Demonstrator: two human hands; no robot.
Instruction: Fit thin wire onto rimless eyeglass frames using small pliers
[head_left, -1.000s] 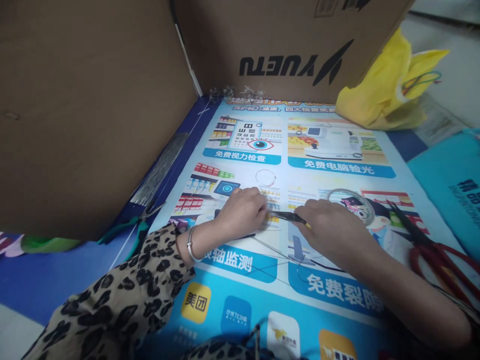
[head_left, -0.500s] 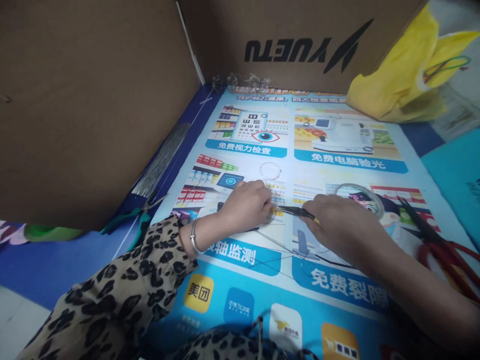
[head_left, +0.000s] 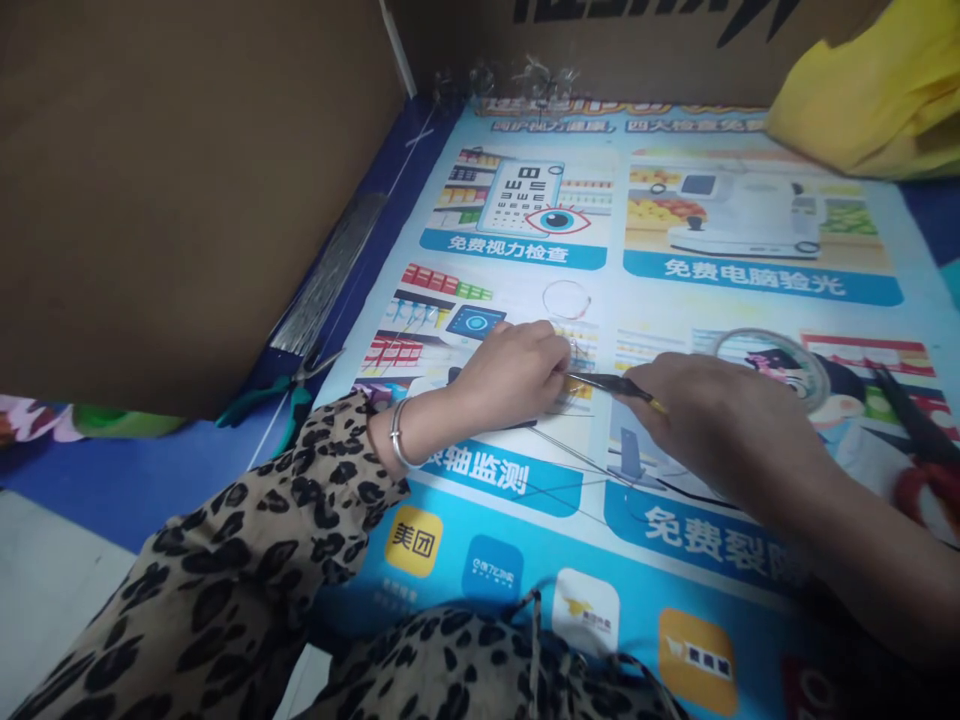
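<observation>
My left hand [head_left: 517, 370] is closed in a pinch over the printed poster [head_left: 495, 545], with thin wire [head_left: 570, 450] trailing below its fingers. In my right hand [head_left: 712, 415] is a pair of slim pliers [head_left: 604, 383] with dark jaws and some yellow on the handle. The tips of the pliers meet the left fingertips; what lies between them is too small to make out. Just beyond the left hand lies a thin wire ring [head_left: 566, 300]. A clear roll of tape [head_left: 821, 385] rests behind the right hand.
Cardboard walls [head_left: 180, 200] stand at the left and back. Beside the left wall lie a bundle of straight wires [head_left: 330, 270] and green-handled pliers [head_left: 289, 400]. Red-handled scissors [head_left: 911, 420] are at the right, a yellow bag [head_left: 862, 100] at the back right, and small wire pieces [head_left: 540, 85] along the back.
The view has tilted down and shifted left, so the poster sits higher and farther right in it. Both hands keep their hold, the pliers' tips still at the left fingers.
</observation>
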